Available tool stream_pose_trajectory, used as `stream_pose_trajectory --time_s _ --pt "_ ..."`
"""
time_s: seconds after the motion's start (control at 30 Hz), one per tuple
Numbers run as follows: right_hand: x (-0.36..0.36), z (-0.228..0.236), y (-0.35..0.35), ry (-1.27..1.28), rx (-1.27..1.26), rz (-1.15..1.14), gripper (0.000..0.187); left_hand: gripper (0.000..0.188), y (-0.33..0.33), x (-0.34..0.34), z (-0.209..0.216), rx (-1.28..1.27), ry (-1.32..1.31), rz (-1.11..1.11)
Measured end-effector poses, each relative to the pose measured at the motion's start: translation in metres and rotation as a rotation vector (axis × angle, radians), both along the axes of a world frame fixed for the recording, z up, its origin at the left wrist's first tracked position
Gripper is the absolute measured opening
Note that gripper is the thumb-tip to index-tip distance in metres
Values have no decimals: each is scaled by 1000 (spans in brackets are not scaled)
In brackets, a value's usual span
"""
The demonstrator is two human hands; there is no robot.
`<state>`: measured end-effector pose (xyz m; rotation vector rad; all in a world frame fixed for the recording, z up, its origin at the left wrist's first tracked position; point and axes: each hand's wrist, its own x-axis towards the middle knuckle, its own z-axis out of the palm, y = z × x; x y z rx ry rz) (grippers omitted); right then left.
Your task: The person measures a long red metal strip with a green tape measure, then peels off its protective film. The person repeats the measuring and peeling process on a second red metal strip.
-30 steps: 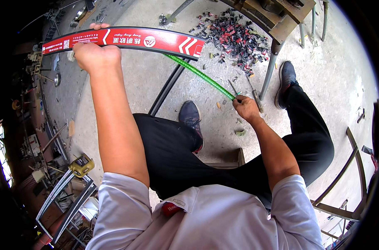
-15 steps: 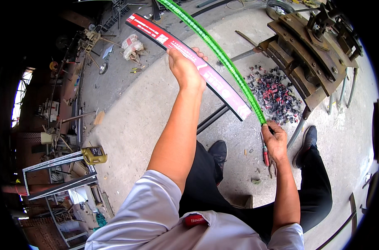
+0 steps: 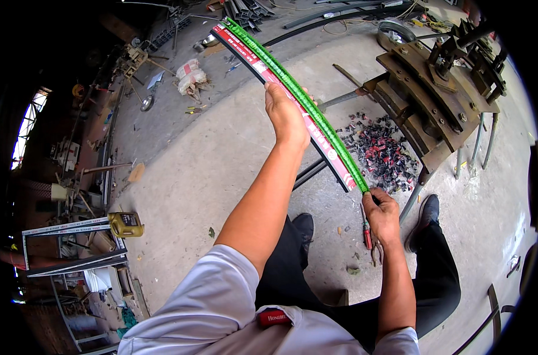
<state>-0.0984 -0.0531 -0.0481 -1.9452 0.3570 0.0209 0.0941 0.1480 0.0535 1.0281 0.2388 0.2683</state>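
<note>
A curved profile strip [image 3: 325, 145], faced in red and pink film with black edges, slants across the upper middle. My left hand [image 3: 289, 118] is closed around it near mid-length, thumb on the near edge, fingertips partly hidden behind. Along its far right edge runs a curved bright green strip [image 3: 295, 88] with pale markings. At the green strip's lower end, my right hand [image 3: 383, 218] pinches it between thumb and fingers. The two strips lie close together along most of their length; whether they touch throughout I cannot tell.
A heavy rusty steel bending fixture [image 3: 431, 89] on legs stands at right. Beside it lies a heap of red and black scraps [image 3: 381, 148]. A red-handled screwdriver [image 3: 367, 235] and pliers [image 3: 376, 253] rest on the floor. At left are a yellow-green jug [image 3: 127, 225] and frames [image 3: 73, 229].
The green strip has come down against the red profile's edge; before, it stood apart and reached past the top. Both hands now sit lower, and the left is further right.
</note>
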Motion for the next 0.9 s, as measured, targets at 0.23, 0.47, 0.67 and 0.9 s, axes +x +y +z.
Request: stream_pose_trajectory --time_s 0.23,0.47,0.67,0.9 --pt "-6 18 -1 13 -1 -44 22 53 -13 -4 1 8 -30 -33" --pt "-15 24 -11 52 -111 -55 26 52 -23 -6 5 5 -15 -59" --pt "-20 30 -21 12 -259 -66 29 53 -26 0 -1 -85 -11 -56" --pt "-21 37 -18 -79 -421 -65 29 55 -15 11 0 4 -68 -28"
